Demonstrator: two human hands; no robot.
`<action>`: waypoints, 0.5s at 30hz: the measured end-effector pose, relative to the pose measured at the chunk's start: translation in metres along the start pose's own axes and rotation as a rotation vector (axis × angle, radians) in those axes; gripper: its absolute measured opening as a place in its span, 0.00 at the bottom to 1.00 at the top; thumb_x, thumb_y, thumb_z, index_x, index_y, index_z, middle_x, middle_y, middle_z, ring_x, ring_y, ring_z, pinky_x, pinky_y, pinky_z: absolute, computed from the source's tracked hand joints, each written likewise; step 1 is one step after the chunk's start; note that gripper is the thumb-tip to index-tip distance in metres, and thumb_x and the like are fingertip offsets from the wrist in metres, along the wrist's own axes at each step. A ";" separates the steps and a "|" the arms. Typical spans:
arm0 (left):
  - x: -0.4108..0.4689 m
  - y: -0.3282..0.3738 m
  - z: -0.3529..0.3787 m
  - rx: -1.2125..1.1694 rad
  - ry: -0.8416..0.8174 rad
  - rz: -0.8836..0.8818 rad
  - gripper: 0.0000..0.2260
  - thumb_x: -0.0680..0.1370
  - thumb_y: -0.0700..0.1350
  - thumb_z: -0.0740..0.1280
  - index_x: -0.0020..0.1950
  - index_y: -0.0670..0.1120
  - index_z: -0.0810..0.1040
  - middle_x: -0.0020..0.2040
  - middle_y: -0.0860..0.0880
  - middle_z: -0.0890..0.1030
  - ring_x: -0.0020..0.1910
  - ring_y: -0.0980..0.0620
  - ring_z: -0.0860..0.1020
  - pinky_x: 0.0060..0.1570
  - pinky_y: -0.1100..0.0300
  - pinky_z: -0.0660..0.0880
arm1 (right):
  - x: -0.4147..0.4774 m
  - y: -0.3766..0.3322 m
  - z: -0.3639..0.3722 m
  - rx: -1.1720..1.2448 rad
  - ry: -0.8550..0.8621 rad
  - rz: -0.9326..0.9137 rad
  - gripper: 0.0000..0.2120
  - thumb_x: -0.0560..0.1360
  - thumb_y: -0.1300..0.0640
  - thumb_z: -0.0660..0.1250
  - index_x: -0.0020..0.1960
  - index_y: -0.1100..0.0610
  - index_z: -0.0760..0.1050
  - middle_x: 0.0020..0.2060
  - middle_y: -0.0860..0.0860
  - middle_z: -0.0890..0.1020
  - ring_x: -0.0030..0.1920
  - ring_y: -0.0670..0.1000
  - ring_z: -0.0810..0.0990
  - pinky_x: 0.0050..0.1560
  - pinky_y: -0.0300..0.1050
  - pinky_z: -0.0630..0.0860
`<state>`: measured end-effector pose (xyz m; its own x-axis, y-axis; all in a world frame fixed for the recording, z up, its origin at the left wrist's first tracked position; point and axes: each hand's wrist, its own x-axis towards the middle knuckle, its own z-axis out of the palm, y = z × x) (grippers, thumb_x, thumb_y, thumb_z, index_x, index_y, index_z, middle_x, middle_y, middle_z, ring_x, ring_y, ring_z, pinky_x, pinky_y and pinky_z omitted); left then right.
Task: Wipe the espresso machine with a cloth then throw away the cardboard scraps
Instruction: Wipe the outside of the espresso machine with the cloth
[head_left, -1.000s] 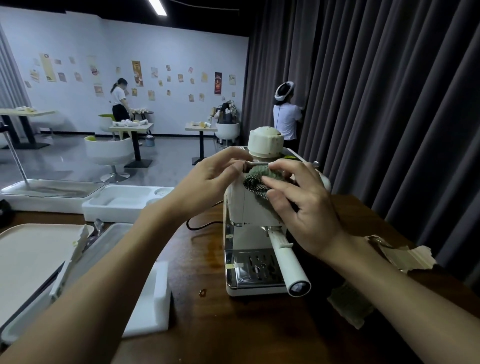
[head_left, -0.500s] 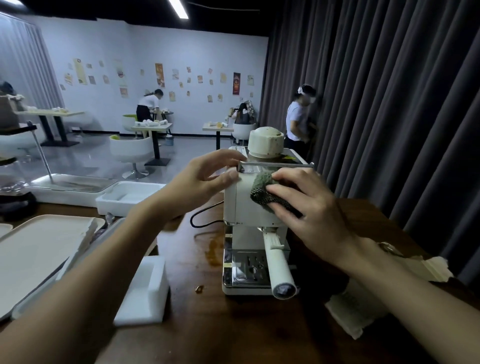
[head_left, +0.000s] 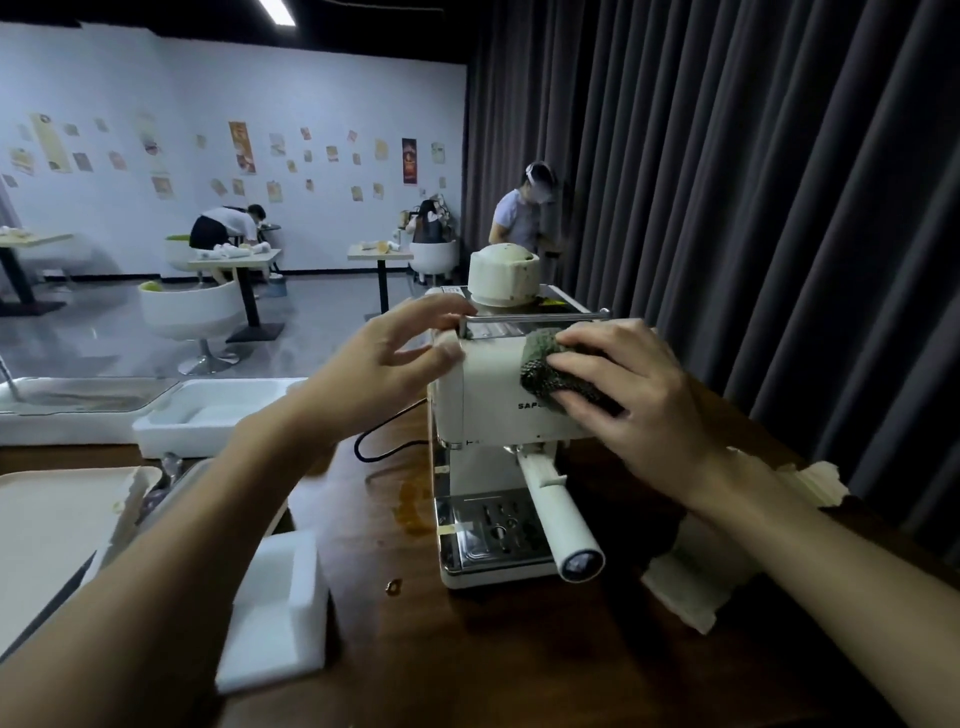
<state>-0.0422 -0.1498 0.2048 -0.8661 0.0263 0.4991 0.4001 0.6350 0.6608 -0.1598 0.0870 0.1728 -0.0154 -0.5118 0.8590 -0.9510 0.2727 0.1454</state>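
A cream espresso machine (head_left: 488, 400) stands on the dark wooden table (head_left: 467, 665), its portafilter handle (head_left: 563, 525) pointing at me. My right hand (head_left: 634, 400) presses a dark green cloth (head_left: 543, 369) against the upper right of the machine's front panel. My left hand (head_left: 395, 364) rests on the machine's top left corner, fingers spread, thumb near the metal rail. Torn cardboard scraps (head_left: 691, 592) lie on the table right of the machine, partly hidden under my right forearm, with another scrap (head_left: 815, 480) further back.
White foam blocks (head_left: 280, 608) and trays (head_left: 57, 519) lie at the left. A black power cord (head_left: 384, 441) runs behind the machine. A dark curtain (head_left: 753, 208) hangs at the right. Two people, tables and chairs fill the room behind.
My right hand has slid the cloth down from the top rail and rightward across the front panel. My left hand stays on the top left corner. The head view shifted.
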 end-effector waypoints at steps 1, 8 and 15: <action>0.000 0.000 0.000 0.009 -0.008 0.008 0.14 0.80 0.52 0.64 0.62 0.67 0.71 0.63 0.67 0.74 0.62 0.77 0.70 0.55 0.81 0.68 | -0.005 0.007 -0.006 -0.007 0.007 0.032 0.12 0.73 0.62 0.73 0.56 0.62 0.81 0.56 0.56 0.81 0.56 0.59 0.77 0.54 0.59 0.73; 0.002 -0.007 -0.001 0.012 -0.007 0.043 0.15 0.77 0.56 0.65 0.63 0.65 0.72 0.64 0.63 0.77 0.67 0.68 0.72 0.60 0.75 0.71 | -0.018 0.013 -0.015 -0.018 0.055 0.109 0.12 0.71 0.66 0.74 0.55 0.66 0.81 0.55 0.59 0.80 0.55 0.60 0.77 0.59 0.52 0.73; 0.001 -0.009 -0.002 -0.035 -0.006 0.036 0.16 0.77 0.54 0.67 0.65 0.60 0.74 0.65 0.60 0.78 0.68 0.64 0.73 0.63 0.68 0.73 | 0.003 -0.014 0.008 0.078 0.072 0.079 0.12 0.72 0.64 0.74 0.55 0.65 0.82 0.54 0.58 0.81 0.54 0.58 0.77 0.60 0.52 0.73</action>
<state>-0.0463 -0.1567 0.2008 -0.8528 0.0534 0.5195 0.4410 0.6064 0.6616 -0.1491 0.0751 0.1692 -0.0720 -0.4303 0.8998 -0.9688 0.2445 0.0394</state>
